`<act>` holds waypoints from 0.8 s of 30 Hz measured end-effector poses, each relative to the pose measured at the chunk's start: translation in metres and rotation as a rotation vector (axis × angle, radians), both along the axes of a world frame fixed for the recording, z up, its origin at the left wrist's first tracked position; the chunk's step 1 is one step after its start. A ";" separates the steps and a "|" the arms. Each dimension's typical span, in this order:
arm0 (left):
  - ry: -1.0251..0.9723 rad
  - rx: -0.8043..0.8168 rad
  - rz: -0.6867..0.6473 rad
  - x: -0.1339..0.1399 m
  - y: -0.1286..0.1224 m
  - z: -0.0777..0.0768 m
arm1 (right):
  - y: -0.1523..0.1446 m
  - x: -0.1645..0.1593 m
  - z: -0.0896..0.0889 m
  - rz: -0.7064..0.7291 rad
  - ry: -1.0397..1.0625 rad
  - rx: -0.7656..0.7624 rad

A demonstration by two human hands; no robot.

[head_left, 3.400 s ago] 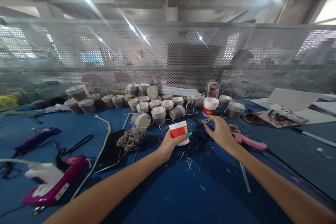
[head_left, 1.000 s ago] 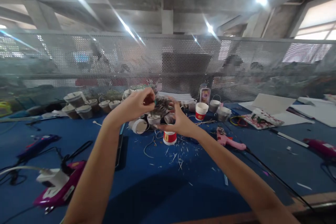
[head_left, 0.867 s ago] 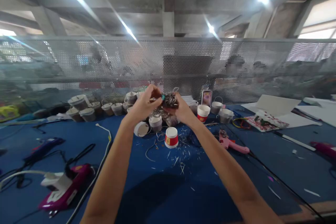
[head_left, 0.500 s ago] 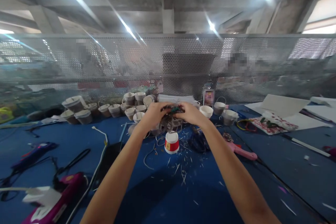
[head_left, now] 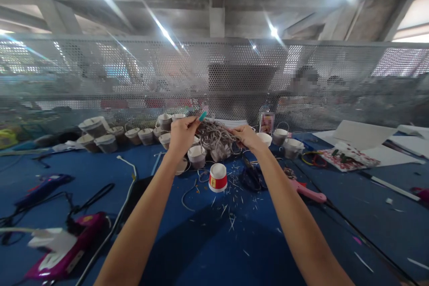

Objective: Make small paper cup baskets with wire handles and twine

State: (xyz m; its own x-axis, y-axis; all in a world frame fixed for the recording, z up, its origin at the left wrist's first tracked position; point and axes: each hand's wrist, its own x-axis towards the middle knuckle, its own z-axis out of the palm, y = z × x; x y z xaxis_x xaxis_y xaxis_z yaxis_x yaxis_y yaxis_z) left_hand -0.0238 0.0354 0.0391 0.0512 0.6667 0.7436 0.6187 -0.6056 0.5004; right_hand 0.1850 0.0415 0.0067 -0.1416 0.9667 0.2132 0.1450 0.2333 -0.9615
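Note:
A tangled bundle of grey cord (head_left: 217,136) is held up above the table between my two hands. My right hand (head_left: 248,137) is closed on its right end. At the bundle's left edge my left hand (head_left: 182,135) pinches a small teal piece (head_left: 203,116) between thumb and fingers; whether it also grips strands I cannot tell. Below the bundle, a small white cup with a red and yellow band (head_left: 218,178) stands on the blue table. Small grey buckets (head_left: 197,156) sit behind and below the cord, partly hidden by it.
More small buckets (head_left: 106,143) line the back before a perforated metal screen (head_left: 241,98). Dark-handled scissors (head_left: 250,178) and a pink tool (head_left: 310,193) lie right. White scraps (head_left: 231,221) litter the middle. A purple power strip (head_left: 72,250) and white cable (head_left: 125,201) lie left.
My hands have moved apart, the left one leftward and up with the teal piece, which was on the bundle between both hands. The grey cord now spreads wider and more loosely.

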 end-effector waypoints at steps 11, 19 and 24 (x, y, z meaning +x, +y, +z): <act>-0.663 -0.353 -0.286 0.015 0.008 -0.014 | -0.008 -0.021 0.006 -0.013 0.303 -0.147; -0.342 -0.339 -0.688 0.038 0.000 -0.025 | -0.018 -0.038 0.008 0.035 0.458 -0.039; -0.006 -0.240 -0.497 0.029 0.002 -0.029 | -0.008 -0.036 0.007 -0.221 0.625 -0.137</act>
State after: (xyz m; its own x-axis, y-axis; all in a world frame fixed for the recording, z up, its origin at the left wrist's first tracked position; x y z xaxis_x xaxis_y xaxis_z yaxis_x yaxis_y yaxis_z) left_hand 0.0049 0.0372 0.0099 0.3994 0.7140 0.5750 0.2843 -0.6928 0.6628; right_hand 0.1494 0.0336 0.0141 0.1731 0.9828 0.0644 -0.4172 0.1324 -0.8991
